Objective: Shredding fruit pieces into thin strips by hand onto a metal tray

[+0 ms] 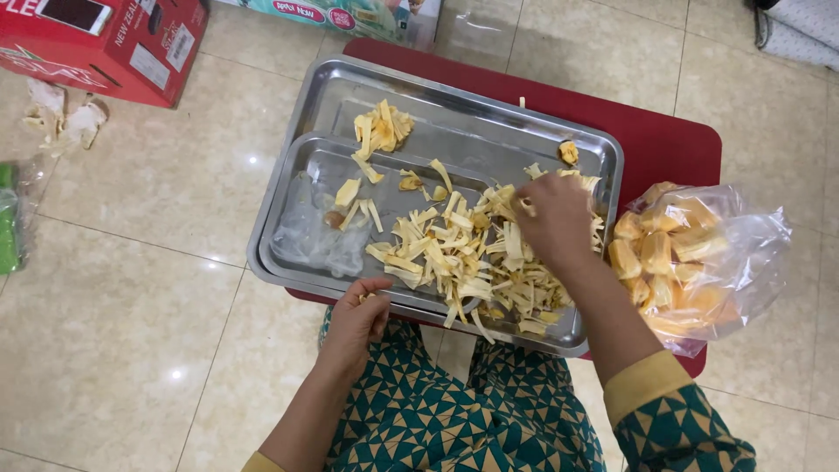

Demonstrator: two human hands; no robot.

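Glossy metal tray (297, 122) (mirror-smooth), crinkly clear plastic bag (752, 253), polished floor tiles (140, 288).

Taking the steel tray (288, 188) as landmark: a red cardboard box (114, 44) with white label patches lies on the floor beyond its far left corner. A teal printed carton (350, 16) sits just beyond its far edge. A clear plastic bag of yellow-orange fruit pieces (699, 262) rests just right of it. A green packet (7, 218), partly cut off, lies well left.
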